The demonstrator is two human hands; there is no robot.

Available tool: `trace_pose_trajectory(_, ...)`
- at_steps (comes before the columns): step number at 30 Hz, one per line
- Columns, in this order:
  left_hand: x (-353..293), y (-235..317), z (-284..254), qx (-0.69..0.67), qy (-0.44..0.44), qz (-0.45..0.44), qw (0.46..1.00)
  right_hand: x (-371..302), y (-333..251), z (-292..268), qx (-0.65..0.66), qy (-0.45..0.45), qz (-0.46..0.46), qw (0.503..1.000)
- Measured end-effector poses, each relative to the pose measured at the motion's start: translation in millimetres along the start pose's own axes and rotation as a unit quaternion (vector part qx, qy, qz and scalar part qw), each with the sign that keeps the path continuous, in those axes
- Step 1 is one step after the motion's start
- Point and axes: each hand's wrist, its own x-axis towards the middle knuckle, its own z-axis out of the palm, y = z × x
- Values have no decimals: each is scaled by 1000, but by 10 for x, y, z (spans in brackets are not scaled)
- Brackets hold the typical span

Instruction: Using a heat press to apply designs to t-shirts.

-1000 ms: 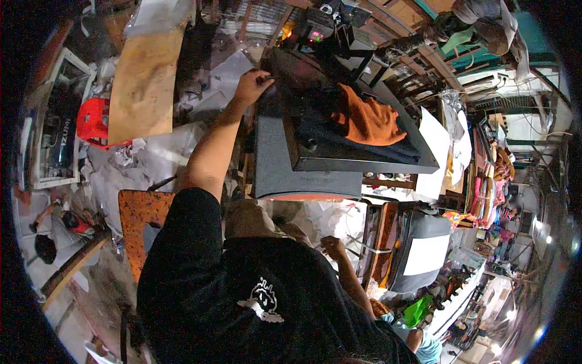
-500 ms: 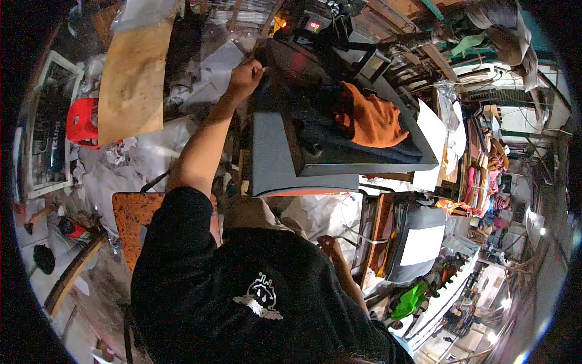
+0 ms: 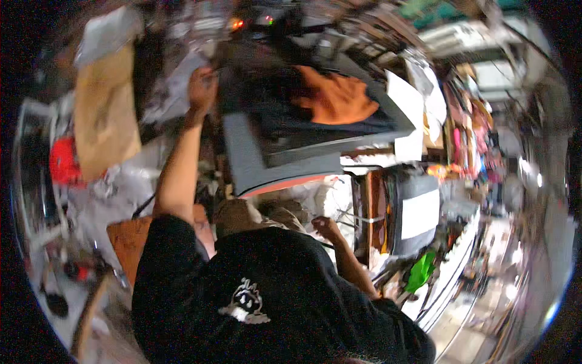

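Observation:
My left hand [image 3: 202,91] is stretched far forward, beside the left edge of a dark press-like machine. Its fingers look curled closed, but blur hides whatever may be in them. An orange cloth [image 3: 339,100] lies crumpled over dark fabric on the machine's black flat plate [image 3: 339,141]. Under that plate a grey padded board [image 3: 242,164] with a reddish-orange front edge sticks out toward me. My right hand [image 3: 327,228] is low in front of my body, closer than the board. Its fingers are bent closed, and I cannot make out anything in them.
Brown cardboard [image 3: 106,115] and a red plastic stool [image 3: 63,161] are at the left, among crumpled white sheets. An orange-brown seat [image 3: 124,242] is beside my left arm. At the right are a dark case with a white sheet [image 3: 420,206], a green cloth [image 3: 419,271] and stacked fabrics.
The whole view has swung, so the machine and orange cloth appear farther left, with motion blur. My left hand stays by the machine's left edge. My right hand appears slightly higher.

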Motion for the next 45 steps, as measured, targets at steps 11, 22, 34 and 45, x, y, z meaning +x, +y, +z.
trace_pose_trajectory(11,-1536,1048,-1310,38,-90,-218,971,393,-1981,-1802,309,369,-93,872)
trace_pose_trajectory(22,-2514,3143,-857,19,-233,-202,951,783,-2088,-2239,317,352,-214,854)
trace_pose_trajectory(34,-2237,4297,1834,-187,-369,-550,726,-377,-1353,-1184,187,132,-224,947)
trace_pose_trajectory(45,-1673,2523,995,119,-235,-186,947,-377,-1082,-1007,-38,62,-211,975)
